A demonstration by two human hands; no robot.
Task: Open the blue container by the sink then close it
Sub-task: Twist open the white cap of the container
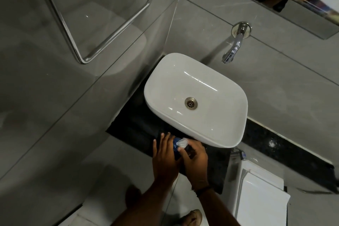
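Note:
A small blue container (pixel 175 143) stands on the black counter (pixel 216 167), just in front of the white basin's (pixel 194 79) near left corner. My left hand (pixel 163 158) wraps its left side and hides most of its body. A clear cap (pixel 181 142) sits at its top, and the fingers of my right hand (pixel 194 156) are on that cap. Whether the cap is seated on the container or lifted off it, I cannot tell.
A chrome spout (pixel 232 47) juts from the grey tiled wall above the basin. A chrome rail (pixel 77 33) hangs on the left wall. A white toilet tank (pixel 260 196) stands at the lower right. A foot (pixel 191 217) shows on the floor below.

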